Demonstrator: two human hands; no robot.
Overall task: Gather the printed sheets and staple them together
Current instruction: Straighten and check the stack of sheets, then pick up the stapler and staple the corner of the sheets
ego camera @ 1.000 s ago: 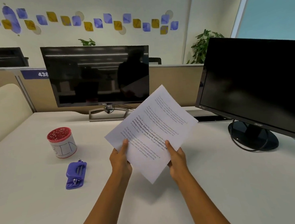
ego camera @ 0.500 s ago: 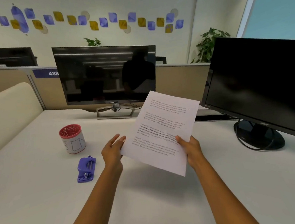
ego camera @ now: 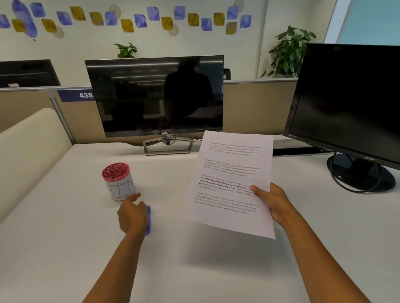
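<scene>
My right hand (ego camera: 272, 200) holds the printed sheets (ego camera: 230, 180) by their right edge, lifted above the white desk (ego camera: 204, 271) and tilted towards me. The sheets carry black paragraphs of text and look like one neat stack. My left hand (ego camera: 132, 215) lies over the purple stapler (ego camera: 148, 220) on the desk, left of the sheets. Only a thin strip of the stapler shows past the hand's right side. Whether the fingers have closed on it is hidden.
A red-rimmed cup (ego camera: 118, 181) with handwriting stands just beyond my left hand. A Dell monitor (ego camera: 158, 97) sits at the back, a second black monitor (ego camera: 359, 108) with its round base (ego camera: 363, 175) and cable at the right. A beige partition (ego camera: 13, 153) runs along the left.
My left hand let go of the sheets and moved left and down onto the stapler. The right hand kept the sheets and shifted them a little to the right.
</scene>
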